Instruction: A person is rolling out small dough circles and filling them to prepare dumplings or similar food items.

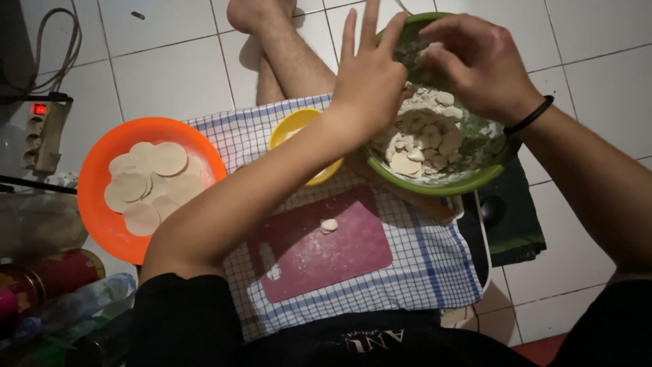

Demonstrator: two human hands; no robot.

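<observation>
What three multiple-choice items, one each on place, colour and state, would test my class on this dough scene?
1. Where does the small dough piece lie?
A. on the maroon cutting board
B. in the yellow bowl
C. on the floor

2. What colour is the plate holding the flat dough rounds?
A. green
B. orange
C. blue

3. How is the left hand held?
A. clenched in a fist
B. gripping a knife
C. fingers spread at the green bowl

Answers:
1 A, it sits on the floured board.
2 B, the rim is orange.
3 C, its fingers fan out while the right hand reaches into the bowl.
</observation>
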